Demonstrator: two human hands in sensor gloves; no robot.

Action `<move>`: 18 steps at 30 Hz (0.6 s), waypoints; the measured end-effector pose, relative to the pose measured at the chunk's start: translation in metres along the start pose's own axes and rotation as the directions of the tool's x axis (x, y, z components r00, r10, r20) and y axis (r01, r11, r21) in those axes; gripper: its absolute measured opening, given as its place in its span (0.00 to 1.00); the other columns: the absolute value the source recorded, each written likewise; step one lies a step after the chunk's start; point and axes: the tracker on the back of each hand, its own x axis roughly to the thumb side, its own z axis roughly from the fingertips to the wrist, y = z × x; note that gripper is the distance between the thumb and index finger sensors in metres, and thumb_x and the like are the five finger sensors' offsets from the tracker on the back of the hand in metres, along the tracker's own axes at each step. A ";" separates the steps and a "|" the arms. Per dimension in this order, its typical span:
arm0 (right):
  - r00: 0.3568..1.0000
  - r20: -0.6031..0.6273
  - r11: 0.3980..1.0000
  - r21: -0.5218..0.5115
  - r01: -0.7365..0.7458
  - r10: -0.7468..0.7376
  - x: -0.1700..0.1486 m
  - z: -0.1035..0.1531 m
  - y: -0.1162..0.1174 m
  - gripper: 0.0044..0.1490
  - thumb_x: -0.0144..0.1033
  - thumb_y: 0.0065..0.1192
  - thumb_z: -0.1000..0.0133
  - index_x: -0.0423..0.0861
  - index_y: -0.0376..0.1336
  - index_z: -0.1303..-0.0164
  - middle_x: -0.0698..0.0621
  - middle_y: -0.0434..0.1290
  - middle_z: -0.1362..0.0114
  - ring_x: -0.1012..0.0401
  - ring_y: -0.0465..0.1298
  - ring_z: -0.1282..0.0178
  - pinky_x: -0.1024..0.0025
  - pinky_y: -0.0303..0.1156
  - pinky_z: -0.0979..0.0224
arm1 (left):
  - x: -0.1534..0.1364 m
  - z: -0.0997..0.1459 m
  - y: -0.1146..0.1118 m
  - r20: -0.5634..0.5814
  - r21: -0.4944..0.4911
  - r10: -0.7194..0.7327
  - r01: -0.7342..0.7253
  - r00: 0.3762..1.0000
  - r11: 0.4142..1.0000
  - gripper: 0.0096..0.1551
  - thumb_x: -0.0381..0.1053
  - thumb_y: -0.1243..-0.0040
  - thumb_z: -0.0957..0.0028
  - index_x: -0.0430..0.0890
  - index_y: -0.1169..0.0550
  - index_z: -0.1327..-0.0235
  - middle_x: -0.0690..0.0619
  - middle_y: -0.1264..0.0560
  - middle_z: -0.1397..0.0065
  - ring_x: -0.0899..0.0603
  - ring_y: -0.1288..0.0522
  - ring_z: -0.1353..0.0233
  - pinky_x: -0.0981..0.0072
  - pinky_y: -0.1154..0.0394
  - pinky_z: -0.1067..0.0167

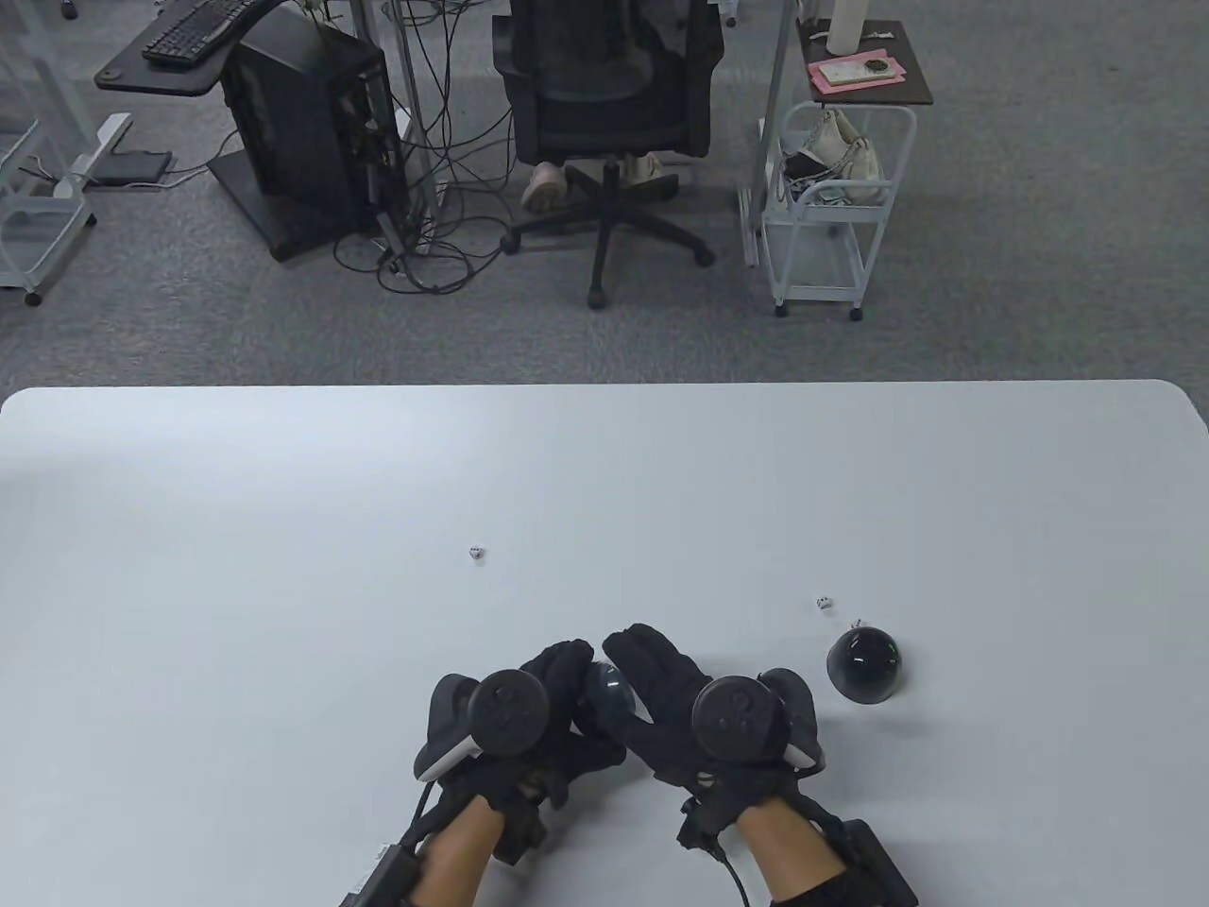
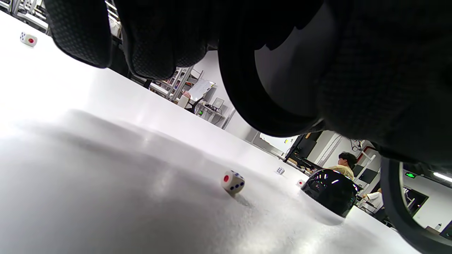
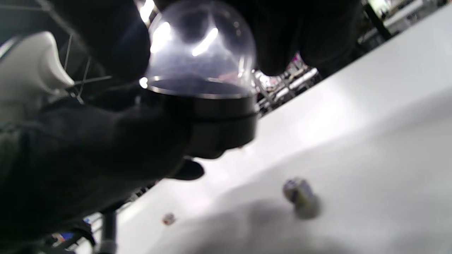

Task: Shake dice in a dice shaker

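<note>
The dice shaker has a clear dome on a black base. It is lifted off the white table between my hands. My left hand grips the base. My right hand holds the dome with its fingers curled over the top. I cannot tell whether any dice are inside. Loose white dice lie on the table: one far left, one right, one under my hands, which also shows, blurred, in the right wrist view.
A glossy black dome stands on the table just right of my right hand; it also shows in the left wrist view, with a small die beside it. Beyond the table's far edge are an office chair and a white cart.
</note>
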 end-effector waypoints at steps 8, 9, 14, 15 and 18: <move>0.990 0.006 0.986 -0.098 0.138 -0.138 -0.009 -0.001 -0.005 0.43 0.47 0.66 0.38 0.47 0.52 0.17 0.33 0.55 0.19 0.35 0.67 0.25 0.37 0.69 0.29 | -0.002 0.000 0.003 -0.026 0.004 0.026 -0.026 0.999 1.000 0.65 0.74 0.24 0.59 0.45 0.44 0.22 0.38 0.38 0.20 0.31 0.32 0.24 0.31 0.31 0.33; 0.990 -0.018 0.981 -0.137 0.134 -0.137 -0.011 0.000 -0.008 0.43 0.47 0.66 0.38 0.47 0.52 0.17 0.33 0.55 0.19 0.35 0.67 0.26 0.37 0.69 0.29 | -0.003 0.000 0.003 -0.029 0.002 0.022 -0.022 0.999 1.000 0.65 0.74 0.24 0.59 0.44 0.44 0.22 0.38 0.38 0.20 0.31 0.32 0.24 0.31 0.31 0.34; 0.925 -0.301 0.952 -0.128 -0.279 0.231 -0.025 0.007 -0.025 0.45 0.47 0.66 0.37 0.47 0.47 0.16 0.32 0.54 0.19 0.34 0.66 0.26 0.37 0.69 0.29 | -0.012 0.002 0.008 -0.066 0.024 0.015 -0.013 0.998 1.000 0.65 0.74 0.24 0.59 0.43 0.44 0.22 0.37 0.38 0.21 0.31 0.31 0.25 0.31 0.31 0.34; 0.886 -0.354 0.932 -0.090 -0.352 0.301 -0.030 0.007 -0.027 0.44 0.47 0.67 0.37 0.47 0.50 0.16 0.32 0.55 0.18 0.34 0.66 0.25 0.37 0.68 0.29 | -0.013 0.002 0.008 -0.072 0.028 0.020 -0.018 0.997 0.999 0.65 0.74 0.24 0.59 0.43 0.44 0.22 0.37 0.38 0.21 0.31 0.31 0.25 0.31 0.31 0.34; 0.805 -0.470 0.914 0.010 -0.405 0.362 -0.044 0.006 -0.030 0.42 0.46 0.67 0.37 0.47 0.52 0.16 0.31 0.54 0.18 0.33 0.66 0.25 0.36 0.68 0.29 | -0.016 0.002 0.009 -0.087 0.030 0.015 -0.012 0.996 0.999 0.65 0.74 0.24 0.59 0.43 0.44 0.22 0.37 0.37 0.21 0.31 0.31 0.25 0.31 0.31 0.34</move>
